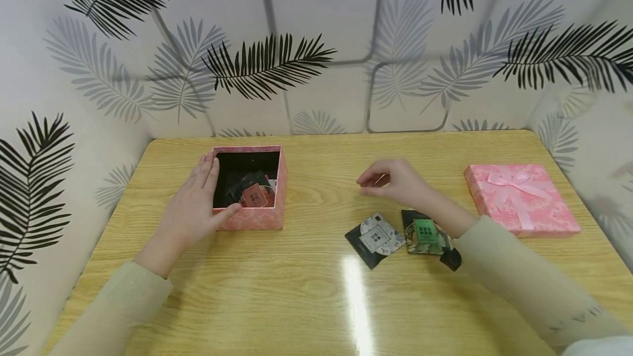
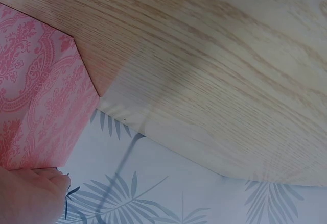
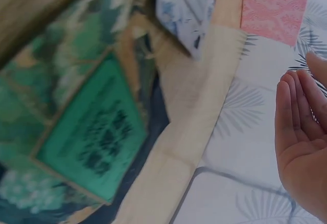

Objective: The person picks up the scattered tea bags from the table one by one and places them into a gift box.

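Observation:
My left hand (image 1: pixel 192 203) rests along the left side of an open pink patterned box (image 1: pixel 254 218), fingers straight and thumb lying by the front rim. Inside the box are several dark sachets, the top one a sachet with a red label (image 1: pixel 254 195). My right hand (image 1: pixel 395 181) hovers over the table right of the box, fingers loosely bent and nothing between them. Below it lie a white-and-black sachet (image 1: pixel 378 238) and a green-labelled sachet (image 1: pixel 426 234). The right forearm partly covers the green one, which looms large in the right wrist view (image 3: pixel 92 132).
A pink lid with a ribbon bow (image 1: pixel 524 199) lies at the right of the wooden table (image 1: pixel 277 290). A dark corner piece (image 1: pixel 450 259) pokes out beside the right sleeve. Leaf-printed cloth (image 1: pixel 316 87) stands behind the table and along both sides.

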The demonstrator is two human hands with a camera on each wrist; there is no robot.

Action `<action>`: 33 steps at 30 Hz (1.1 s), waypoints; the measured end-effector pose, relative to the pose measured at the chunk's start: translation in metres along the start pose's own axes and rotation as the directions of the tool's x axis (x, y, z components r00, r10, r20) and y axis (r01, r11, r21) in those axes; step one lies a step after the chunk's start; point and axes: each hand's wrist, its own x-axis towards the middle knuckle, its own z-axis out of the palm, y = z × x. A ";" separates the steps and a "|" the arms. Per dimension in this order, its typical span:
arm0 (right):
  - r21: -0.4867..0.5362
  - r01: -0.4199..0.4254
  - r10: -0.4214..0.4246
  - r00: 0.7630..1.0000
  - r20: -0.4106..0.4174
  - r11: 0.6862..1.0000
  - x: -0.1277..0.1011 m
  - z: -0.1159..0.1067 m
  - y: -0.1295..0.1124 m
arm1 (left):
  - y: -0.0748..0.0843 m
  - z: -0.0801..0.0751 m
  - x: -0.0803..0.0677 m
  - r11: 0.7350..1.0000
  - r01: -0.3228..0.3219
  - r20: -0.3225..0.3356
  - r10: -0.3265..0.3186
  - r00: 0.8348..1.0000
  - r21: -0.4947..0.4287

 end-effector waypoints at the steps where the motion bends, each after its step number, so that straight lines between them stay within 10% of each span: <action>1: -0.001 0.007 -0.007 1.000 0.007 1.000 -0.002 0.000 0.003 | 0.000 0.000 0.000 1.000 0.000 -0.001 0.000 1.000 -0.001; 33: -0.085 -0.053 0.069 0.979 0.192 0.995 -0.039 0.007 0.049 | -0.003 0.003 0.000 1.000 -0.003 -0.016 0.003 1.000 -0.009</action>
